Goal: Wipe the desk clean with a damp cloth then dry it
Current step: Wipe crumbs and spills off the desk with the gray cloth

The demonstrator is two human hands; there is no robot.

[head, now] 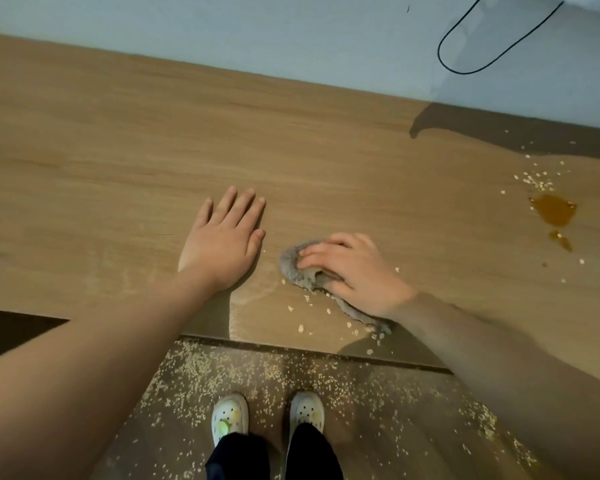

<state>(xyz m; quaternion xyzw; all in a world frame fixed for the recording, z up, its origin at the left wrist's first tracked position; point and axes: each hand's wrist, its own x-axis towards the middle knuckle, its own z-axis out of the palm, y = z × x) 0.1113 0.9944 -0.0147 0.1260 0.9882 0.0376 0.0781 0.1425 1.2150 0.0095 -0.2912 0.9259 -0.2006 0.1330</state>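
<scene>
The damp-wipe step is in hand, and by the look of things it is well short of done. The grey cloth (293,268) lies bunched on the wooden desk (118,133), not far from the desk's near edge, with a tail of it trailing back toward that edge. The right hand (354,271) sits on top of the cloth, fingers bent and clutching the fabric while pressing it down. Just left of the cloth, close but not touching it, the left hand (222,244) lies palm down on the bare wood, fingers straight and close together, holding nothing (it looks like a brace). Pale flakes (300,328) are scattered around the cloth, mostly on its near side, and the wood beside it there has a damp-looking sheen. Well to the right of the cloth and a little farther back sits an orange puddle (553,211), with more flakes just beyond it. Below the cloth, past the desk edge, the floor (361,410) is thickly strewn with the same flakes around a pair of white shoes (230,415). Far behind the cloth a black cable (465,64) loops against the wall. The next move probably calls for sweeping the cloth rightward with firm, flat pressure to take up the puddle, folding to a clean face if it smears. Drying has yet to begin, and no dry cloth is in view.
</scene>
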